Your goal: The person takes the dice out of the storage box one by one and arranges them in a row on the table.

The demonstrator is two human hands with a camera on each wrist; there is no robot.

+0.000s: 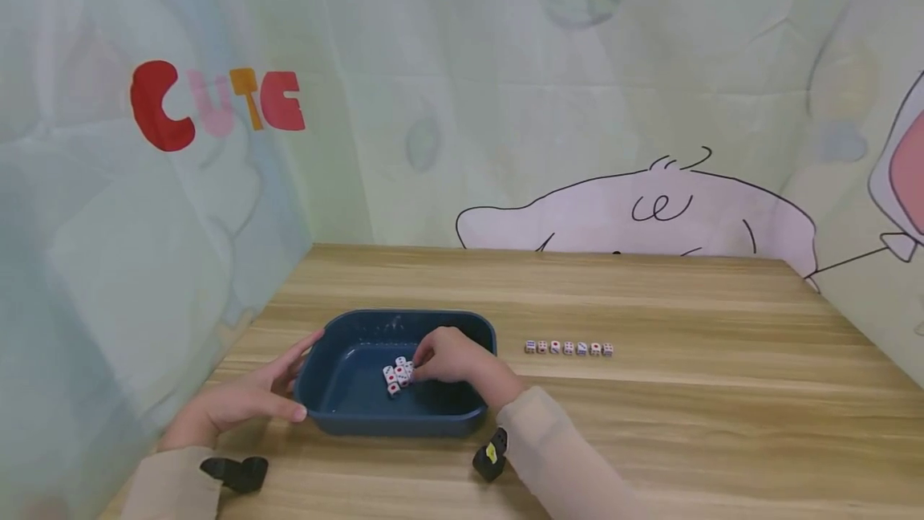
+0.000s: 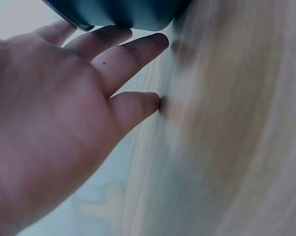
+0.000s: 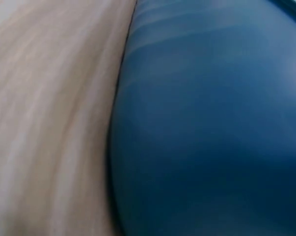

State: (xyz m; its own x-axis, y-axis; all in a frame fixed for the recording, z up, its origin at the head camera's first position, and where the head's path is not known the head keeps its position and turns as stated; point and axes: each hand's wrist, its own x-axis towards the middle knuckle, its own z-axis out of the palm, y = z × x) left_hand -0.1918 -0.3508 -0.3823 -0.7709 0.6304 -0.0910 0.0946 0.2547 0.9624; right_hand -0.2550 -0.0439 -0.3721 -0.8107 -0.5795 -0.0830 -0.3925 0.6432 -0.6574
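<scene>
A dark blue rectangular basin stands on the wooden table. Inside it, several small white dice with red and dark pips lie in a loose cluster. My left hand is at the basin's left side, thumb at the front left corner and fingers along the outer wall. In the left wrist view the left hand's fingers are extended and spread beside the basin. My right hand reaches over the right rim into the basin, fingers bent, fingertips pinching a die at the cluster's right edge. The right wrist view shows only the basin's outer wall and the table.
To the right of the basin, several dice form a straight row on the table. A printed cloth hangs behind and along the sides. Black wrist devices sit at both sleeves.
</scene>
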